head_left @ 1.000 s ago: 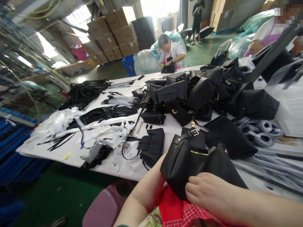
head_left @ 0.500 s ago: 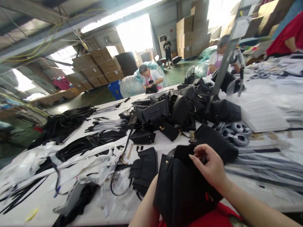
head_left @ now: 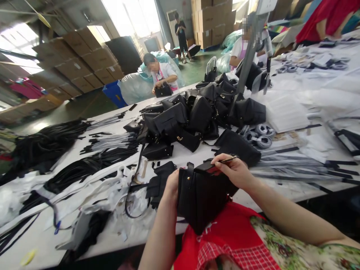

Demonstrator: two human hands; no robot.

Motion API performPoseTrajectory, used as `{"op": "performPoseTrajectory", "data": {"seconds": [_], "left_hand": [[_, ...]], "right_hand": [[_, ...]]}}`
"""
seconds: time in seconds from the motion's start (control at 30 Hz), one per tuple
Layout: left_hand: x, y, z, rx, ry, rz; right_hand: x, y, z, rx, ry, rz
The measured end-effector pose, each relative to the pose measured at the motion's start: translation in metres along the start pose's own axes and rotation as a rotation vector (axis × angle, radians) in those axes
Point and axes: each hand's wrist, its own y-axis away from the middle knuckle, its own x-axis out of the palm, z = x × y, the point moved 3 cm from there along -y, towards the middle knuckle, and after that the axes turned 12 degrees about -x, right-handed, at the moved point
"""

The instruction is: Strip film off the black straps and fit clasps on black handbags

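Observation:
A black handbag (head_left: 202, 198) rests against the red apron at my lap, tilted, with a strap end and small gold stud at its upper left corner. My left hand (head_left: 172, 183) grips the bag's left side; its fingers are mostly hidden behind the bag. At the top edge, my right hand (head_left: 233, 171) is closed, thumb and fingers pinching the bag's black flap (head_left: 206, 167). A slim dark and gold-coloured piece (head_left: 229, 159) shows at those fingers; I cannot tell whether it belongs to the flap. Just left lies another black bag (head_left: 160, 183) with a strap.
A heap of black handbags (head_left: 180, 120) covers the table's middle. Another black bag (head_left: 239, 146) lies beyond my right hand. Wrapped strips (head_left: 292, 165) and coiled rolls (head_left: 261, 135) lie right, black straps (head_left: 92, 168) left. A metal post (head_left: 247, 56) rises behind. Co-workers sit across.
My right hand has gone from hovering with curled fingers over the bag's opening to pinching its top edge. The flap now lies across the opening. My left hand shows more, and the view has shifted.

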Motion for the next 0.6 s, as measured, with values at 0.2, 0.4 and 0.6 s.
{"op": "performPoseTrajectory", "data": {"seconds": [0.2,0.4,0.6], "left_hand": [[-0.014,0.046,-0.026,0.187,0.043,-0.109],[0.044,0.117,-0.033,0.587,-0.664,0.098],[0.06,0.131,-0.025,0.812,-0.932,0.079]], "right_hand": [[0.006,0.016,-0.015,-0.236,0.486,0.252],[0.011,0.035,-0.044,-0.323,0.75,0.357],[0.015,0.052,-0.053,-0.324,0.945,0.48]]}}
